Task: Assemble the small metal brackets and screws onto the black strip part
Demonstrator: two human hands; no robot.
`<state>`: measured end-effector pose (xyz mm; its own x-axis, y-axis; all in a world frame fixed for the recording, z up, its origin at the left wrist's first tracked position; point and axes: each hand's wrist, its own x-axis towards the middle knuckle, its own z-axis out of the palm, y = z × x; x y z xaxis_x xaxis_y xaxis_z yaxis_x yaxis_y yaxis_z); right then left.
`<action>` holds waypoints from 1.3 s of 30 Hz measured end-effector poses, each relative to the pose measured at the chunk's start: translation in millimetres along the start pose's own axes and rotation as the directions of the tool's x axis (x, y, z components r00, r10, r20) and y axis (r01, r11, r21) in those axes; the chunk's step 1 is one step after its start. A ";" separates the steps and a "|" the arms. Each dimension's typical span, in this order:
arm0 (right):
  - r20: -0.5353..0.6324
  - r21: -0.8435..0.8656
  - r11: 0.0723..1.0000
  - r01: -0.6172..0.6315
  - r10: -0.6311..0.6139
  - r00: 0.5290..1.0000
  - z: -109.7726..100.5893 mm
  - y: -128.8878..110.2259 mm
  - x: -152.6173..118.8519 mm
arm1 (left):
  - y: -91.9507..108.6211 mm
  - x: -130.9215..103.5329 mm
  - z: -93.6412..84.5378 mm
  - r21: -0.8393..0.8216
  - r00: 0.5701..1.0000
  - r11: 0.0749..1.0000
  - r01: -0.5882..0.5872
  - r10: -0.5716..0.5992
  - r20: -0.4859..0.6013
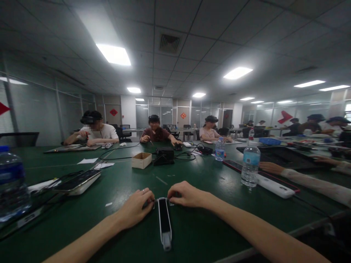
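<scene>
From my end: left hand (135, 210) and right hand (185, 193) are both palm-down with fingers curled inward, one each side of the far end of a slim, white-edged bar with a black top face (165, 223). The bar lies flat between them, its pale blunt end toward the wearer. Something small and clear shows at each set of fingertips; can't tell if either hand really pinches it or just touches.

Risks, my read: an uneven push from one side could swing the bar, since nothing visible pins its near end. The clear bits could slip out of view under the fingers (glare and blur don't help me here). A wide sweep of the right forearm could run into the co-worker's hand (271, 168) or the clear, blue-labelled water bottle (250, 165), both out to its right.

Surface: glossy dark green tabletop (197, 233). White paper scrap (109, 204) just left of the left hand. Farther left, a black-topped white device (79, 182) and a large blue-capped bottle (12, 182). Beyond the hands, an open pale box (141, 161) beside a black block-shaped unit (163, 156), with black cables trailing about.

Room: three people in dark headgear sit across the table, more off to the right. Glass partitions, gridded ceiling, bright light panels (113, 54).
</scene>
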<state>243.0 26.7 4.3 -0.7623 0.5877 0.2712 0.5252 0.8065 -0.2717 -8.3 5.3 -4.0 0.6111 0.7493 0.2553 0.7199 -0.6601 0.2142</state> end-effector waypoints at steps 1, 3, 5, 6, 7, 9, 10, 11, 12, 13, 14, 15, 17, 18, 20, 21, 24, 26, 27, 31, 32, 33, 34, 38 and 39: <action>-0.001 0.001 1.000 -0.006 0.006 1.000 0.2 -1.4 0.0 | -0.3 0.0 0.4 0.000 1.000 1.000 -0.002 0.002 0.000; -0.006 -0.006 1.000 -0.011 0.011 1.000 -0.1 -4.1 0.0 | -1.5 0.4 2.0 0.002 1.000 1.000 -0.008 0.008 -0.002; -0.007 -0.025 1.000 0.005 -0.005 1.000 -1.7 -5.4 0.0 | -3.1 1.1 3.9 0.009 1.000 1.000 -0.017 0.017 -0.010; -0.007 -0.037 0.999 0.017 -0.018 1.000 -3.1 -4.9 0.1 | -3.8 1.5 4.7 0.014 1.000 1.000 -0.018 0.019 -0.013; -0.012 -0.051 0.998 0.025 -0.025 1.000 -5.0 -3.2 0.2 | -4.3 1.7 5.3 0.017 1.000 1.000 -0.020 0.021 -0.015; -0.042 -0.113 0.994 0.006 -0.011 0.999 -9.6 4.4 0.2 | -4.5 1.7 5.5 0.025 1.000 1.000 -0.019 0.019 -0.020; -0.066 -0.153 0.988 -0.023 0.013 0.998 -12.0 10.4 -0.1 | -4.1 1.6 5.0 0.026 1.000 1.000 -0.018 0.019 -0.019; -0.090 -0.205 0.977 -0.065 0.048 0.995 -14.1 17.8 -0.7 | -3.5 1.3 4.0 0.028 1.000 1.000 -0.013 0.014 -0.024; -0.105 -0.227 0.969 -0.101 0.079 0.991 -15.6 26.0 -1.7 | -2.7 1.0 2.8 0.026 1.000 1.000 -0.011 0.012 -0.023; -0.114 -0.240 0.962 -0.130 0.105 0.988 -16.5 34.6 -3.1 | -1.8 0.7 1.4 0.024 1.000 1.000 -0.010 0.010 -0.022; -0.117 -0.249 0.956 -0.156 0.130 0.985 -16.7 43.0 -4.8 | -1.0 0.5 0.0 0.022 1.000 1.000 -0.007 0.008 -0.020; -0.115 -0.254 0.951 -0.176 0.151 0.982 -16.2 50.8 -6.5 | -0.3 0.3 -1.4 0.019 1.000 1.000 -0.005 0.006 -0.017; -0.089 -0.265 0.943 -0.200 0.182 0.979 -13.6 63.2 -9.1 | 0.5 0.0 -3.2 0.018 1.000 1.000 0.004 -0.004 -0.010; -0.071 -0.270 0.941 -0.205 0.193 0.979 -11.9 67.5 -9.6 | 0.6 0.0 -3.7 0.016 1.000 1.000 0.010 -0.010 -0.006; -0.036 -0.279 0.937 -0.210 0.209 0.977 -8.7 72.9 -8.8 | 0.5 0.2 -3.5 0.006 1.000 1.000 0.015 -0.015 -0.003; -0.026 -0.283 0.935 -0.215 0.217 0.976 -7.5 74.2 -7.5 | 0.4 0.4 -3.1 0.004 1.000 1.000 0.014 -0.014 -0.009; -0.029 -0.289 0.925 -0.247 0.249 0.968 -5.8 75.1 -3.2 | 0.7 0.7 -2.0 0.012 1.000 1.000 0.004 -0.003 -0.027; -0.041 -0.285 0.920 -0.268 0.268 0.963 -6.3 74.7 -2.0 | 0.8 0.7 -1.9 0.013 1.000 1.000 0.006 -0.006 -0.028; -0.048 -0.280 0.919 -0.276 0.274 0.961 -6.8 74.4 -2.0 | 0.6 0.7 -2.1 0.013 1.000 1.000 0.009 -0.009 -0.028; -0.084 -0.264 0.925 -0.273 0.259 0.962 -11.0 69.8 -3.9 | -2.1 1.3 -3.3 0.047 0.997 0.998 0.031 -0.027 -0.076; -0.100 -0.262 0.928 -0.264 0.245 0.964 -12.4 66.4 -3.9 | -2.8 1.4 -3.5 0.055 0.995 0.998 0.036 -0.031 -0.096; -0.120 -0.259 0.932 -0.252 0.228 0.966 -13.6 61.3 -3.5 | -3.1 1.6 -3.6 0.062 0.992 0.997 0.039 -0.031 -0.121; -0.139 -0.256 0.937 -0.238 0.208 0.968 -14.4 54.5 -2.6 | -2.8 1.7 -3.3 0.071 0.989 0.997 0.035 -0.024 -0.148; -0.198 -0.195 0.970 -0.144 0.105 0.975 -9.6 12.3 3.9 | 5.9 1.5 1.7 0.138 0.963 0.989 -0.047 0.081 -0.256; -0.226 -0.110 0.990 -0.084 0.058 0.972 -6.0 0.4 5.6 | 9.3 1.3 3.8 0.160 0.954 0.983 -0.090 0.131 -0.270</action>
<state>241.2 30.6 11.3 -0.6253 0.6328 0.4567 0.6260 0.7562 -0.1906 0.4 0.2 -5.2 0.5886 0.6139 0.5260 0.7054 -0.7078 0.0368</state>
